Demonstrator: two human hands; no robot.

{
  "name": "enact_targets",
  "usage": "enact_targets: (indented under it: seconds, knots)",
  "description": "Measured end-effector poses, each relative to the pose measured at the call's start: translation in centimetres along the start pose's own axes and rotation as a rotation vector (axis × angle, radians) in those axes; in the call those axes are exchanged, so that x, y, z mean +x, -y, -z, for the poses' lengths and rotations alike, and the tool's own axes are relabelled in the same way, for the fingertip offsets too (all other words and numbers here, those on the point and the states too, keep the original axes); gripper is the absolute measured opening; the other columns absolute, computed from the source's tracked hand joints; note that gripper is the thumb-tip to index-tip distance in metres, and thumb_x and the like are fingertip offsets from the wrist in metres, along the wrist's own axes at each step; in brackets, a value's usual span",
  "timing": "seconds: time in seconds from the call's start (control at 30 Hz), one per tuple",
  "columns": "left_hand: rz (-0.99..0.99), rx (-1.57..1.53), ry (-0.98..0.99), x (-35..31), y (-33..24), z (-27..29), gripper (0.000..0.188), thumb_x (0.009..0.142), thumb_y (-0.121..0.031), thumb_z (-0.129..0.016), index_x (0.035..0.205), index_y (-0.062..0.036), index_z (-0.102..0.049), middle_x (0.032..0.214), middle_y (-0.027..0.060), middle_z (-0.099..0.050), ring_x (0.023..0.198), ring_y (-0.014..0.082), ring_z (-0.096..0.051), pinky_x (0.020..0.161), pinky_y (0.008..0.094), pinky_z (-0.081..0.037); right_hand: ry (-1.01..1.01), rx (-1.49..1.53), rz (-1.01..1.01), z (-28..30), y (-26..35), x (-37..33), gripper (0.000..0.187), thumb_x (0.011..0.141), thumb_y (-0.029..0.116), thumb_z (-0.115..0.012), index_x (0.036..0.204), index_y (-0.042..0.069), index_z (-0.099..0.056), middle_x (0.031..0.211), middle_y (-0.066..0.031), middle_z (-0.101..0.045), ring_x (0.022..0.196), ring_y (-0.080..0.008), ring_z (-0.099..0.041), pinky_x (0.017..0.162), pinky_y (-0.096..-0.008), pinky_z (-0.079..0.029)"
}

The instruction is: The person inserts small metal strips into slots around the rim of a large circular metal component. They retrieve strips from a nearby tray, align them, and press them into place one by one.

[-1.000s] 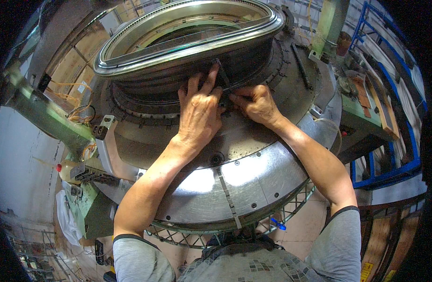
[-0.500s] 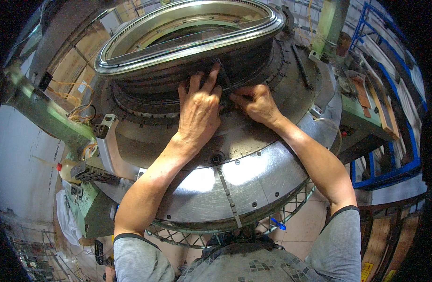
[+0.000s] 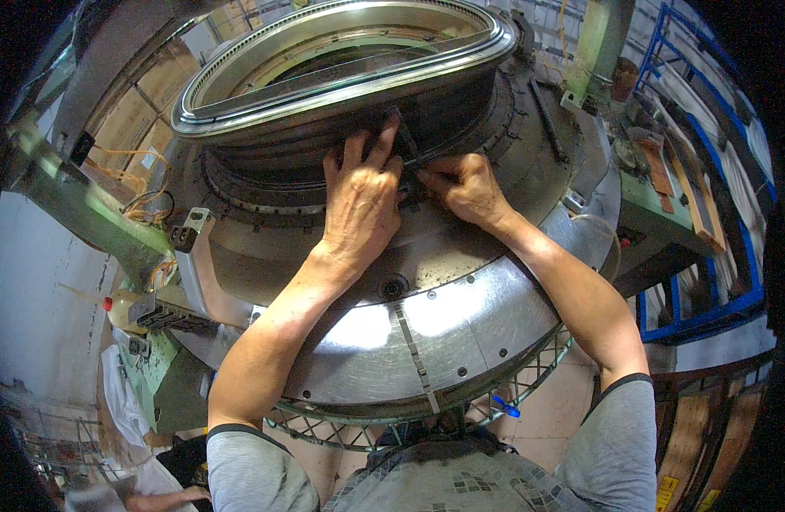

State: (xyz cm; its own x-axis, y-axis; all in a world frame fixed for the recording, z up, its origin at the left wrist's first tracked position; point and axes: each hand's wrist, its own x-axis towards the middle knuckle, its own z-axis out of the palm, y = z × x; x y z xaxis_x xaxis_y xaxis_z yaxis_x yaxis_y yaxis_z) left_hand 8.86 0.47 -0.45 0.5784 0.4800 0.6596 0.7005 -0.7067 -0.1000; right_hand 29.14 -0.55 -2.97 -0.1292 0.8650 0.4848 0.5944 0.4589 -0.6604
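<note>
A large round metal machine [image 3: 239, 263] fills the middle, with a dark cylinder [image 3: 277, 155] standing on it under a shiny ringed rim [image 3: 341, 96]. My left hand [image 3: 363, 200] reaches to the cylinder's front wall, fingers spread apart. Its index finger points up beside a narrow upright dark strip [image 3: 408, 136]; its thumb is mostly hidden. Just right of it, my right hand [image 3: 471, 189] is closed in a pinch by the strip's lower end, at the cylinder's base. What sits between those fingertips is too small and dark to make out.
A dark rod [image 3: 549, 121] lies on the machine's right side. Green beams [image 3: 94, 213] flank it, with orange cords [image 3: 145, 183] at left. A green bench [image 3: 657, 209] and blue rack [image 3: 708, 316] stand right. Another person's arm [image 3: 166, 498] shows at lower left.
Another person's arm has come into view at the lower left. Both my hands keep nearly the same place and pose.
</note>
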Motion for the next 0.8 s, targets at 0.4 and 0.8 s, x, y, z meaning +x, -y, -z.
enact_targets:
  seconds: [0.4, 0.8]
  knots:
    - [0.004, 0.032, 0.019, 0.08, -0.07, 0.07, 0.038, 0.064, -0.004, -0.072, 0.103, 0.0004, -0.072, 0.160, 0.0106, -0.039, 0.133, 0.0369, -0.042, 0.099, 0.0588, -0.041, -0.029, 0.000, -0.008, -0.10, 0.11, -0.04, 0.017, 0.085, 0.011, -0.070, 0.097, 0.001, -0.077, 0.091, -0.0225, -0.074, 0.079, -0.0292, -0.075, 0.073, -0.0389, -0.057]
    - [-0.007, 0.026, 0.015, 0.12, 0.06, 0.14, 0.038, 0.063, -0.005, -0.073, 0.100, -0.0003, -0.071, 0.161, 0.0100, -0.038, 0.133, 0.0372, -0.041, 0.096, 0.0590, -0.041, -0.039, 0.037, 0.006, -0.30, 0.01, -0.05, 0.016, 0.085, 0.012, -0.071, 0.096, 0.002, -0.077, 0.088, -0.0232, -0.073, 0.078, -0.0319, -0.075, 0.072, -0.0401, -0.057]
